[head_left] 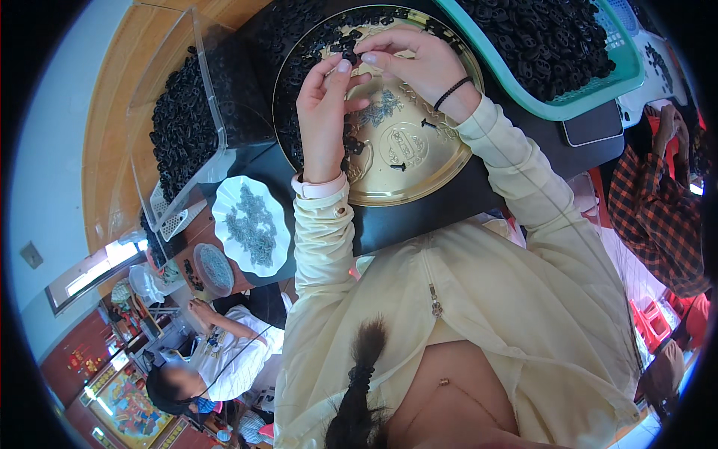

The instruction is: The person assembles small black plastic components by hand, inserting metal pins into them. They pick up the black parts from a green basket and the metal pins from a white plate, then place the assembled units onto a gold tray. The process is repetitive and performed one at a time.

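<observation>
Over the round gold tray (449,168), my left hand (327,112) and my right hand (419,66) come close together. A small black plastic piece (348,55) sits between their fingertips. Thumb and forefinger of each hand are pinched at it, while the other left fingers are loosely bent. Many similar black pieces (288,97) lie along the tray's left and far rim. A little heap of thin silvery pins (380,109) rests near the middle. Two slim black parts lie apart, one by my right wrist (428,123) and another nearer me (398,167).
Left of the tray stand a clear plastic box (217,120) of black pieces and a white scalloped dish (280,247) of silvery pins. A teal basket (557,111) heaped with black pieces is at far right. One person (232,352) sits at lower left, another (658,202) at right.
</observation>
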A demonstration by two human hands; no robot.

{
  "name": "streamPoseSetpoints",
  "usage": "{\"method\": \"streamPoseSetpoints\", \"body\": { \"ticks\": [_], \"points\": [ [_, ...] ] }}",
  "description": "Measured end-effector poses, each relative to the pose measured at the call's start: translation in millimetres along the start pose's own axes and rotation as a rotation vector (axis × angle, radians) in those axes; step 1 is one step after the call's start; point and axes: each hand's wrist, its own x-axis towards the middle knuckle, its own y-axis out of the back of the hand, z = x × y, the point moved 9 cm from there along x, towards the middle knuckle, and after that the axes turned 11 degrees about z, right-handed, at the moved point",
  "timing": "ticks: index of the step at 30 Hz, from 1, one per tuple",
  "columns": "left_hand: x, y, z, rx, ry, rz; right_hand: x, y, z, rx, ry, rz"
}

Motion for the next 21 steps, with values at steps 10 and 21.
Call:
{"method": "streamPoseSetpoints", "body": {
  "ticks": [10, 21],
  "points": [
    [2, 4, -4, -0.024, 0.021, 0.029, -3, -3, 7, 0.036, -0.056, 0.008],
    [-7, -10, 13, 0.107, -0.083, -0.044, -1, -1, 21, 0.21, -0.182, 0.005]
  ]
}}
